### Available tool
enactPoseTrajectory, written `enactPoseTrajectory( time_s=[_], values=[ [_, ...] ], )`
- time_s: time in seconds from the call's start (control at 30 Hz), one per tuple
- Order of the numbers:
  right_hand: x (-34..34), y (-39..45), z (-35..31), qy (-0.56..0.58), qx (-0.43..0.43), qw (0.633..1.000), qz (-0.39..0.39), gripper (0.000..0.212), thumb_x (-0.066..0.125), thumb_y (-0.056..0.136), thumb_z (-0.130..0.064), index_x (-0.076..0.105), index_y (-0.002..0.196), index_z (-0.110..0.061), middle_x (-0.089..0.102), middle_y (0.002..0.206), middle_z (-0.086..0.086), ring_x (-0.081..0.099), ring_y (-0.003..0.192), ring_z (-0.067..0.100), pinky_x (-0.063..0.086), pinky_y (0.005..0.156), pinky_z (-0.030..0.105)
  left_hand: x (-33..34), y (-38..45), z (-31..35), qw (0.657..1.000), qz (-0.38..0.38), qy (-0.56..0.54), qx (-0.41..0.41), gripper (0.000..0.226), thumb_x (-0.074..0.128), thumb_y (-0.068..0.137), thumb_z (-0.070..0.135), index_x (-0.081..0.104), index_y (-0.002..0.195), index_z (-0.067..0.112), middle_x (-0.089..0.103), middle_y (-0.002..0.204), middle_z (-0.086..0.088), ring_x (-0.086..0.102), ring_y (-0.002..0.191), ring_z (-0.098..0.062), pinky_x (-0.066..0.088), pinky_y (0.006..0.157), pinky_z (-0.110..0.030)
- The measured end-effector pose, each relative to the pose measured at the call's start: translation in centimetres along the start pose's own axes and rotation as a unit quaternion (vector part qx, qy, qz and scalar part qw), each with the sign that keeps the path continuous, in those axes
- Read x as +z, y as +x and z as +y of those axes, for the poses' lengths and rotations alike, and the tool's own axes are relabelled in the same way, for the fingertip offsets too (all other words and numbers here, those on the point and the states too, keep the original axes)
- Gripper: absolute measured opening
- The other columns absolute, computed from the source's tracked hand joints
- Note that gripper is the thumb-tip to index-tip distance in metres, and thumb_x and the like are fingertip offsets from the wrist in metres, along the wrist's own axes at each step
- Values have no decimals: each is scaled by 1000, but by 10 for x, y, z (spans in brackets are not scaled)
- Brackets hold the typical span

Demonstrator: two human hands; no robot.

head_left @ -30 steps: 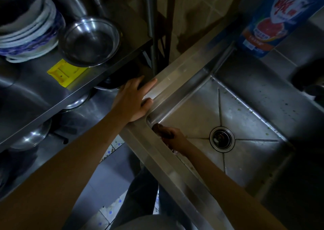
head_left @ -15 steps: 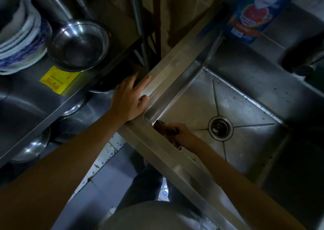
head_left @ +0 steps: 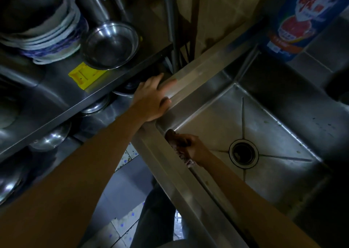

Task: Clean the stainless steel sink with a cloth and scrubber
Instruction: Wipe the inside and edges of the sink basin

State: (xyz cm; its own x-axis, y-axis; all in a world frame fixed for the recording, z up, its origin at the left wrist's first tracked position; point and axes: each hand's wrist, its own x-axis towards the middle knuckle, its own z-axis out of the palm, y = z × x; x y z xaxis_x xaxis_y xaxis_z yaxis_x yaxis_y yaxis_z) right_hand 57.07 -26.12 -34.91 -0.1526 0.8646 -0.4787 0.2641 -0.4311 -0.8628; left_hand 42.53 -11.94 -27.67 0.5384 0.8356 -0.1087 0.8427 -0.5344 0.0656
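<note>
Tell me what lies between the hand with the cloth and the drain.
Nothing: in the head view, only bare sink floor, crossed by a pressed crease, separates the right hand gripping the cloth from the drain.

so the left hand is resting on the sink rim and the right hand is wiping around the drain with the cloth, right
Not quite. In the head view the right hand holds the cloth against the near wall at the sink's near-left corner, clear of the drain. The left hand does rest on the rim.
</note>
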Motion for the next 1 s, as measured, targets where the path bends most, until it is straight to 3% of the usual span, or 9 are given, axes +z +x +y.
enactPoseTrajectory(
  time_s=[0.07, 0.2, 0.33, 0.53, 0.63, 0.73, 0.8, 0.9, 1.0],
  values=[
    [-1, 4, -2, 35, 19, 999, -11, 34, 56, 88, 2, 58, 122, -3, 60, 107, 2, 55, 96, 9, 43, 72, 5, 2, -1, 0, 1000, 9, 6, -10, 63, 38, 87, 41, 19, 147, 36, 29, 149, -17, 33, 132, -36, 32, 102, -52],
    [3, 14, -2, 80, 11, 997, -2, 33, 60, 89, -5, 58, 121, -3, 65, 94, 2, 60, 74, -5, 47, 69, 10, 8, -1, -2, 999, 27, 27, -9, 64, 37, 86, 42, 18, 147, 36, 33, 147, -16, 36, 131, -36, 34, 101, -50],
    [8, 24, -5, 107, 9, 994, 20, 34, 61, 86, 1, 60, 120, -6, 63, 100, 2, 59, 93, 12, 48, 69, 8, 11, 1, -6, 999, 24, 32, -5, 66, 37, 85, 46, 15, 147, 40, 33, 147, -14, 35, 131, -35, 34, 102, -50],
    [18, 25, -5, 116, 16, 992, 47, 24, 58, 88, -1, 62, 111, 4, 58, 92, 4, 55, 79, 6, 40, 60, 4, 8, -1, -4, 1000, 22, 18, -5, 65, 44, 88, 41, 17, 147, 38, 33, 147, -14, 33, 132, -36, 33, 103, -51],
    [14, 21, -2, 103, -14, 994, 42, 32, 59, 84, 8, 60, 117, 3, 58, 99, 4, 55, 93, 10, 40, 66, -2, 9, -1, -4, 999, 26, 25, 0, 65, 45, 88, 41, 18, 147, 37, 35, 145, -15, 36, 131, -36, 35, 102, -52],
    [9, 16, 6, 123, -8, 992, 27, 32, 62, 79, 12, 63, 109, 1, 65, 84, -4, 58, 70, -10, 42, 62, 2, 11, 0, -7, 999, 26, 28, 1, 65, 42, 86, 44, 19, 147, 36, 37, 144, -15, 37, 130, -36, 36, 101, -52],
    [9, 13, 10, 144, 3, 989, 25, 26, 64, 79, 10, 65, 104, 1, 65, 69, -13, 58, 56, -11, 43, 57, 5, 12, 0, -8, 999, 25, 27, 0, 66, 41, 85, 44, 21, 147, 34, 37, 144, -15, 37, 129, -35, 36, 101, -51],
    [11, 8, 7, 174, -4, 984, 34, 34, 71, 72, 3, 64, 105, 6, 64, 69, -7, 58, 54, -8, 43, 56, 7, 10, 1, -6, 999, 18, 26, -1, 66, 41, 86, 44, 22, 148, 33, 36, 145, -15, 35, 131, -35, 35, 103, -52],
    [10, -2, 13, 176, -14, 984, 40, 51, 61, 62, -7, 58, 113, -2, 62, 74, -5, 58, 58, -12, 44, 60, 7, 7, 0, -4, 1000, 18, 19, -1, 64, 40, 86, 43, 20, 147, 36, 33, 147, -16, 32, 133, -36, 31, 103, -53]
  ],
)
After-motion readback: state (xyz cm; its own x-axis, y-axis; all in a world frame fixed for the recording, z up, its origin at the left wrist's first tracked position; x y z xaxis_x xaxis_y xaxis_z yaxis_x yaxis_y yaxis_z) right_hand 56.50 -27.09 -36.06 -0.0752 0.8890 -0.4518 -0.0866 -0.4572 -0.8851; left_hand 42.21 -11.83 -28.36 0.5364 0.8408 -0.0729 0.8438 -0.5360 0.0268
